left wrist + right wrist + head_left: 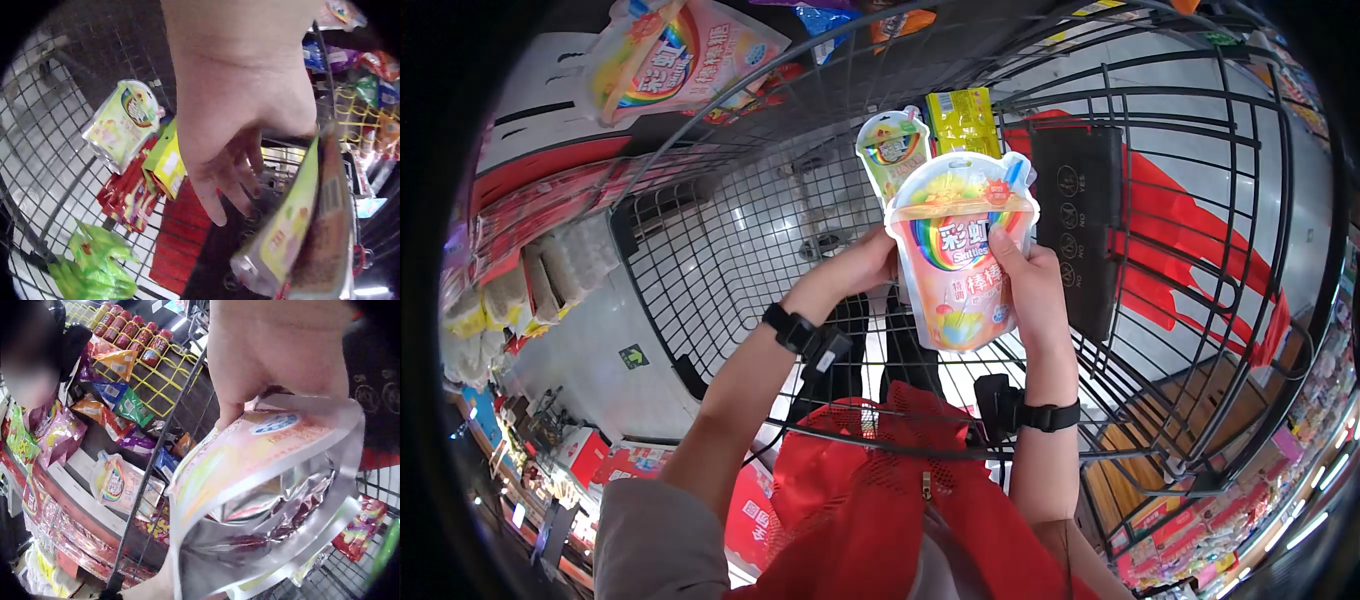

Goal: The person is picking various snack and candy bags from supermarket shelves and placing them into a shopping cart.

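Pink in front — can count 1 Skittles pouch (958, 268), above a black wire cart (688, 378), gripped by 1 hand only for sure, namely R hand (1038, 290), w/ thumb pressed on the front side. Can see also L hand (868, 262), at left edge of same pouch in head view, partly hidden behind it. In L wrist view, can find at least 3 of its fingers, pointing down and rather loose; cannot tell if pinching anything w/ the thumb. Beside them, can see 1 green panel (287, 219) and 1 barcode panel (331, 219), close together; cannot say if belonging to 1 pouch or 2.

Inside the cart, can count 1 green pouch (122, 128) and, just beside it, 1 yellow pkg (169, 159); also some red pkts (128, 197), no. unclear. On shelf, can see 1 more pink pouch (670, 65). On wrists, can count 2 cameras (998, 402) — 1 per arm.
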Tool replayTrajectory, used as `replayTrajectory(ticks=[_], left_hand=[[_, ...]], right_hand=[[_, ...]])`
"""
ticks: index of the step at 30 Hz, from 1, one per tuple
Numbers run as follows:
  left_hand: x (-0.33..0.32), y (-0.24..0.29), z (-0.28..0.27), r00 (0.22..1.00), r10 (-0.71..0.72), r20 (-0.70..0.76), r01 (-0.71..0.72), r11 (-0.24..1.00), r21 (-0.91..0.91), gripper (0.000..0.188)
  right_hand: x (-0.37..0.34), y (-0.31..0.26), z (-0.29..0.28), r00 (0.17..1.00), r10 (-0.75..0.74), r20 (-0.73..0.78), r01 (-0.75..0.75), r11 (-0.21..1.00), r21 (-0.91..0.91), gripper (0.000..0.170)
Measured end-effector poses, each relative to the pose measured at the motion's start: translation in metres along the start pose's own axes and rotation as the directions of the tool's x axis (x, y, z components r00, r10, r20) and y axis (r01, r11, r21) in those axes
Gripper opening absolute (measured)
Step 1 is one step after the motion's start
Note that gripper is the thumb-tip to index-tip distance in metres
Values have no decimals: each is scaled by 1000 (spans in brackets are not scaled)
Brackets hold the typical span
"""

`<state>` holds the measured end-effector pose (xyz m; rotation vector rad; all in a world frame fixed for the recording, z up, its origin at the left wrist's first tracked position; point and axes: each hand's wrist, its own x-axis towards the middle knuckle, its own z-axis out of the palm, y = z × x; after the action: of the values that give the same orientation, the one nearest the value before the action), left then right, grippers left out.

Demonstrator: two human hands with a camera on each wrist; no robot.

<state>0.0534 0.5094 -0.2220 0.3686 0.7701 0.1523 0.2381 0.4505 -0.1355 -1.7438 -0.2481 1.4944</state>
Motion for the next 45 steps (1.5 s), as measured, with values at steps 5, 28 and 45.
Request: replayTrajectory(ticks=[5, 28, 45], left_hand=[[-30, 1, 19, 995, 94, -16, -95, 989, -110, 46], [77, -20, -111, 710, 703, -50, -124, 194, 973, 29], [99, -31, -103, 471, 236, -850, 62, 952, 299, 26]], right_hand=[[-2, 6, 9, 988, 123, 98, -140, 970, 198, 35], [-1, -17, -16, 955, -131, -267, 253, 830, 497, 38], [-2, -15, -17, 951, -143, -275, 266, 831, 488, 42]])
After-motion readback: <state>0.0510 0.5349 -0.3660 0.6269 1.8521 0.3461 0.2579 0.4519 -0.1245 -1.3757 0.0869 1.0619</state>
